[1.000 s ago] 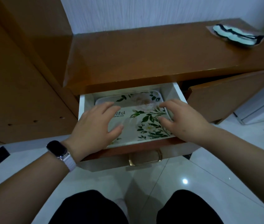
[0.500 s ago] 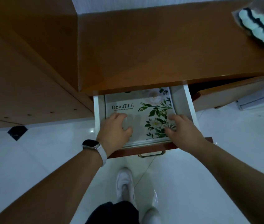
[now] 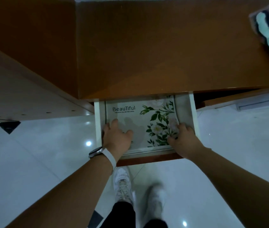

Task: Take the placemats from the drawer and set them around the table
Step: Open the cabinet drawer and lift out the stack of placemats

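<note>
I see a brown wooden sideboard top (image 3: 163,55) over glossy white floor tiles (image 3: 39,153). The white drawer (image 3: 193,116) is pulled out, with the placemat stack (image 3: 130,116) lying flat inside. The top mat reads "BeauTiful" beside green floral print; the small line under it is unreadable. Right hand (image 3: 184,139) has fingers curled over the stack's right edge, thumb on top. Left hand (image 3: 118,137) is spread on the left edge; can't tell if it's gripping. Smartwatch (image 3: 95,152) is on the left wrist.
</note>
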Tool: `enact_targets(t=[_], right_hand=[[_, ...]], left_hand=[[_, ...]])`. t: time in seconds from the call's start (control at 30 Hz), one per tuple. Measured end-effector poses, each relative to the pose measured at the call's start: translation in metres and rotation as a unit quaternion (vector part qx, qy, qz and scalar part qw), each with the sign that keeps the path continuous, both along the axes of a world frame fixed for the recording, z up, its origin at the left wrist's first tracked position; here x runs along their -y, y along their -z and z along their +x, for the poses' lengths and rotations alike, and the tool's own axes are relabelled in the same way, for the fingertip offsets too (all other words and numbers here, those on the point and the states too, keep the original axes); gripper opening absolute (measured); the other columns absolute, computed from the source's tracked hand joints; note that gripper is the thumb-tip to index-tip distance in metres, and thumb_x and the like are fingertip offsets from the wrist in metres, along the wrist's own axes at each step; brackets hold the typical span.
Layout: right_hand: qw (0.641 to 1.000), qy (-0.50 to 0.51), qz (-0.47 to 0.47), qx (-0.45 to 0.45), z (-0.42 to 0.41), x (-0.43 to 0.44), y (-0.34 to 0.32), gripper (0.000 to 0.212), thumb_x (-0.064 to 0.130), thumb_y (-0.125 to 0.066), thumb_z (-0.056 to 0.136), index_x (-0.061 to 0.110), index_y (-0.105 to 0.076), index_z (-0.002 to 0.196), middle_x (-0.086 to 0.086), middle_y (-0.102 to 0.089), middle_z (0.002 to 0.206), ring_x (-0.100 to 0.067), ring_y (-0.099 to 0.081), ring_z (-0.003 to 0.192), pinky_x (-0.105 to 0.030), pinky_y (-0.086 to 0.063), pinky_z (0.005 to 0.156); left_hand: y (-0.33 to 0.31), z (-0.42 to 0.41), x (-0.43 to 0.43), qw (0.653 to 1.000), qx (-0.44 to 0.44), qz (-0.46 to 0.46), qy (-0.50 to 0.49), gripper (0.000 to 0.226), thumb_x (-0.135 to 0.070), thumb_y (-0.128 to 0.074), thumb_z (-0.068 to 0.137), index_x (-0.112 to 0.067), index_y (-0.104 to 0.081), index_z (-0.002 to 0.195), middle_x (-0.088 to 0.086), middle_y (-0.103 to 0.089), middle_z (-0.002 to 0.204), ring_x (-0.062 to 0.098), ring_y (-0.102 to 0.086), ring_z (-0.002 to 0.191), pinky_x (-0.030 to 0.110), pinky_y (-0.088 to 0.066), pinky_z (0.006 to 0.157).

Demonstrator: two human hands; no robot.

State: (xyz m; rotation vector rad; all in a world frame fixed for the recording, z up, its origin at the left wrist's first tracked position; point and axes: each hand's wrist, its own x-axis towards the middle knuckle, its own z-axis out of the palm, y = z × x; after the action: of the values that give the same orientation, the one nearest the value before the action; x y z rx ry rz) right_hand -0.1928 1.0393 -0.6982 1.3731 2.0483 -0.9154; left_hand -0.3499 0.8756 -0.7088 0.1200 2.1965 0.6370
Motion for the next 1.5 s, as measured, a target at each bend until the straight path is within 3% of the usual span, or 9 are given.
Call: enact_targets(t=[0.3, 0.53, 0.63, 0.73, 0.9, 1.0, 1.1, 1.3, 1.5], right_hand=[[0.997, 0.004, -0.045, 0.063, -0.010, -0.008, 0.020, 0.076, 0.045, -0.061, 0.086, 0.010, -0.027, 0.145, -0.017, -0.040, 0.141, -0.036, -0.046, 0.125, -0.043, -0.042, 0.102], [0.989, 0.018, -0.107, 0.099, -0.017, -0.021, 0.031, 0.084, 0.048, -0.063, 0.083, 0.010, -0.022, 0.146, -0.017, -0.048, 0.136, -0.035, -0.050, 0.122, -0.044, -0.045, 0.102], [0.987, 0.012, -0.122, 0.106, -0.020, -0.025, 0.040, 0.090, 0.047, -0.064, 0.084, 0.006, -0.016, 0.148, -0.018, -0.046, 0.138, -0.036, -0.048, 0.125, -0.044, -0.043, 0.104], [0.984, 0.040, -0.138, 0.105, -0.023, -0.030, 0.051, 0.098, 0.050, -0.068, 0.082, 0.003, -0.013, 0.148, -0.020, -0.043, 0.142, -0.036, -0.046, 0.128, -0.045, -0.042, 0.106], [0.979, 0.071, -0.174, 0.079, -0.036, -0.035, 0.062, 0.115, 0.053, -0.071, 0.080, 0.000, 0.002, 0.150, -0.016, -0.034, 0.151, -0.034, -0.034, 0.139, -0.045, -0.031, 0.114], [0.978, 0.067, -0.186, 0.073, -0.039, -0.036, 0.069, 0.113, 0.060, -0.067, 0.080, -0.001, -0.002, 0.150, -0.015, -0.033, 0.152, -0.033, -0.032, 0.140, -0.044, -0.028, 0.116], [0.981, 0.058, -0.167, 0.081, -0.032, -0.035, 0.072, 0.119, 0.067, -0.066, 0.073, -0.002, -0.005, 0.147, -0.016, -0.034, 0.150, -0.033, -0.035, 0.137, -0.045, -0.033, 0.113], [0.983, 0.071, -0.153, 0.071, -0.027, -0.039, 0.075, 0.102, 0.054, -0.074, 0.073, 0.001, -0.021, 0.142, -0.016, -0.044, 0.141, -0.033, -0.044, 0.130, -0.045, -0.039, 0.109], [0.979, 0.114, -0.162, 0.043, -0.031, -0.045, 0.077, 0.066, 0.024, -0.076, 0.081, 0.005, -0.039, 0.132, -0.009, -0.054, 0.128, -0.029, -0.051, 0.122, -0.038, -0.041, 0.105]], left_hand=[[-0.012, 0.012, -0.001, 0.993, 0.056, -0.046, -0.096, 0.080, -0.033, -0.062, 0.080, -0.010, -0.029, 0.149, 0.012, -0.033, 0.146, 0.035, -0.039, 0.130, 0.042, -0.037, 0.109], [-0.010, 0.021, -0.006, 0.975, 0.048, -0.083, -0.203, 0.056, -0.031, -0.064, 0.074, -0.005, -0.047, 0.120, 0.012, -0.059, 0.116, 0.029, -0.060, 0.095, 0.035, -0.054, 0.081], [0.002, 0.017, -0.008, 0.969, 0.057, -0.103, -0.219, 0.037, -0.020, -0.066, 0.081, -0.010, -0.047, 0.110, 0.005, -0.058, 0.099, 0.013, -0.053, 0.070, 0.019, -0.039, 0.055], [0.013, 0.017, -0.010, 0.965, 0.075, -0.133, -0.214, 0.033, -0.019, -0.066, 0.085, -0.010, -0.041, 0.106, -0.002, -0.050, 0.084, 0.006, -0.044, 0.063, 0.017, -0.028, 0.048], [0.027, 0.013, -0.019, 0.961, 0.082, -0.174, -0.200, 0.053, -0.027, -0.067, 0.079, 0.000, -0.048, 0.121, 0.015, -0.062, 0.115, 0.028, -0.063, 0.090, 0.027, -0.050, 0.065], [0.032, 0.008, -0.027, 0.958, 0.098, -0.199, -0.182, 0.063, -0.027, -0.069, 0.082, 0.000, -0.042, 0.131, 0.018, -0.053, 0.129, 0.034, -0.059, 0.106, 0.029, -0.044, 0.072], [0.034, 0.008, -0.027, 0.961, 0.088, -0.211, -0.156, 0.062, -0.030, -0.069, 0.080, -0.002, -0.043, 0.129, 0.017, -0.056, 0.125, 0.033, -0.059, 0.101, 0.032, -0.050, 0.080], [0.035, 0.013, -0.024, 0.965, 0.086, -0.223, -0.106, 0.088, -0.043, -0.071, 0.074, -0.005, -0.030, 0.142, 0.016, -0.046, 0.138, 0.038, -0.050, 0.122, 0.043, -0.045, 0.101], [0.039, 0.015, -0.019, 0.969, 0.083, -0.196, -0.124, 0.092, -0.048, -0.069, 0.065, -0.008, -0.034, 0.139, 0.016, -0.049, 0.135, 0.038, -0.053, 0.117, 0.046, -0.047, 0.099]])
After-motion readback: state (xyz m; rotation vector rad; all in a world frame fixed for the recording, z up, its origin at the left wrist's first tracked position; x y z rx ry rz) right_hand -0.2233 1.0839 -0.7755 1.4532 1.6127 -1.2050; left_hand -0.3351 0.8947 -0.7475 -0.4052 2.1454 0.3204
